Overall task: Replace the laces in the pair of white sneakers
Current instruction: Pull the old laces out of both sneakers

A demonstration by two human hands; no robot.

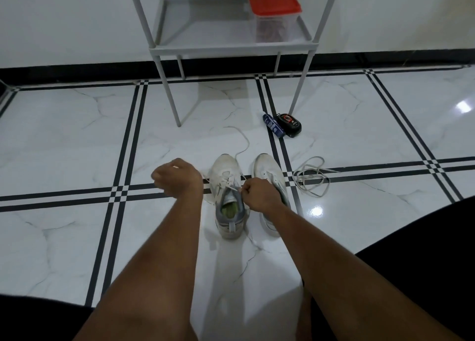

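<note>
Mid-lacing, both hands, left (177, 177) and right (258, 194), pinch lace (243, 145) ends on left sneaker (227, 194); next thread upper eyelets; right sneaker (270, 176) waits.

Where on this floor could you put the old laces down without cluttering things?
Bare tile lies left of the left hand, and also near, between the forearms, behind the left sneaker. Right of the right sneaker it is crowded: a loose lace lies coiled there, with a dark tube and case beyond by the shelf leg.
</note>
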